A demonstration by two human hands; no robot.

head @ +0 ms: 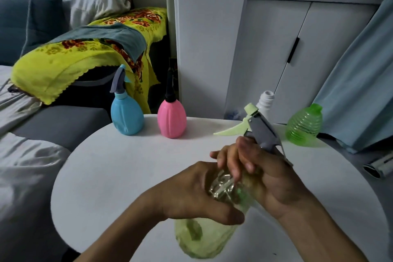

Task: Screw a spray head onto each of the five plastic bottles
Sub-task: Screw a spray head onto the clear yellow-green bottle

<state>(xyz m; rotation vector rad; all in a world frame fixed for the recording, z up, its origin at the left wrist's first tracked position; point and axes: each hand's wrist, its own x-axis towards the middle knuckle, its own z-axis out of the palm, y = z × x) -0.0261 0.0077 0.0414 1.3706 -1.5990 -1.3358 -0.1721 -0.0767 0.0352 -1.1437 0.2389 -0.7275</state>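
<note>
Currently the left hand (197, 193) wraps the shoulder of a pale green translucent bottle (204, 234), thumb curled across the near side and fingers round the far side. The bottle is tilted, base toward the camera and neck pointing up and away, above the near part of the round white table (110, 176); whether its base touches the table cannot be told. The right hand (270, 178) closes on the neck region of the same bottle, fingers curled over the collar where the spray head (258, 128) meets it. Both hands hold firmly, nothing loose between them. The collar itself is hidden under the fingers, so how far the thread is engaged cannot be told.

The spray head has a grey body, a light green trigger pointing left and a light green nozzle cap at the top. It sticks out above the right hand, slanting up and to the left.

At the far edge of the table, left: a blue bottle (127, 116) upright with a grey and blue spray head fitted. Just to its right, apart from it, a pink bottle (171, 119) upright with a dark spray head fitted. At the far right edge: a white bottle (265, 100) with open threaded neck, mostly hidden behind the held spray head, and a green ribbed bottle (304, 128), no head on it.

Beyond the table: a grey sofa (59, 121) with a yellow floral cloth (85, 55), and a white cabinet (276, 49).
</note>
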